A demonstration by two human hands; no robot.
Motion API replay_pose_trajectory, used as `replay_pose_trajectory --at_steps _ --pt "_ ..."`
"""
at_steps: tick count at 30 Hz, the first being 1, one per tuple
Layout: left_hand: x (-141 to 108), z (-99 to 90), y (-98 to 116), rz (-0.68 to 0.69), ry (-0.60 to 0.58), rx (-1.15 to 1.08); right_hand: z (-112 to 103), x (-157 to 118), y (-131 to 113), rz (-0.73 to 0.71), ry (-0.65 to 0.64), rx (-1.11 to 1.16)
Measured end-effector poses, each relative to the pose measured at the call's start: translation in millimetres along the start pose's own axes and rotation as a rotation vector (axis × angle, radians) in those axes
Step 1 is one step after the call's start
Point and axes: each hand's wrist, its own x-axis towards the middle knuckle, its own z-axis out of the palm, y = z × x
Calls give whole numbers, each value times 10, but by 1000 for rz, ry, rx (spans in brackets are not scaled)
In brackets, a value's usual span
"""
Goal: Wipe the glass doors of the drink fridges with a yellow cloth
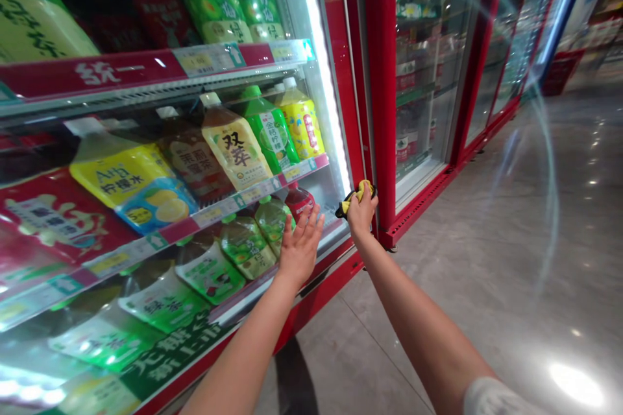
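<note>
My left hand (299, 251) is open, palm forward and fingers spread, at the glass front of a lit red drinks cooler (335, 32). It appears to rest on the glass, in front of the lower row of bottles, beside a red drink bottle (298, 200). My right hand (363, 213) is closed around a bunched yellow and black cloth (361, 192). That hand is at the cooler's right edge, by the red door frame. Part of the cloth is hidden by my fingers.
Shelves behind the glass hold bottles, among them a yellow lemon drink (131, 175) and a green tea bottle (243, 248). A second red-framed cooler (379, 91) stands to the right. Grey shiny floor tiles (511, 240) stretch along the right side.
</note>
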Motion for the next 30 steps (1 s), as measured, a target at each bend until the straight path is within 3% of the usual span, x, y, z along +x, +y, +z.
replay_pose_trajectory --at_steps 5,9,12,15,19,22,24,26,28,30 --pt "-15 -81 -22 -19 12 22 -83 169 -232 -122 -126 -22" --pt "-48 -164 -69 -23 41 51 -312 -4 -269 -214 -268 21" --pt "-100 -211 -112 -35 47 67 -332 -34 -251 -85 -235 29" --pt "-148 -251 -141 -43 42 72 -212 132 -442 39 -144 75" --pt "-179 -305 -156 -52 50 69 -207 152 -809 -219 -220 115" --pt "-215 -350 -166 -73 47 56 -343 -76 -793 -373 -281 166" --pt "-259 -380 -178 -89 43 55 -389 -181 -675 -335 -282 215" --pt "-316 -409 -194 -99 46 67 -357 -176 -606 -185 -228 224" --pt "-376 -436 -213 -101 51 85 -284 -99 -660 -35 -153 204" --pt "-431 -461 -236 -103 49 93 -236 -35 -816 -31 -142 189"
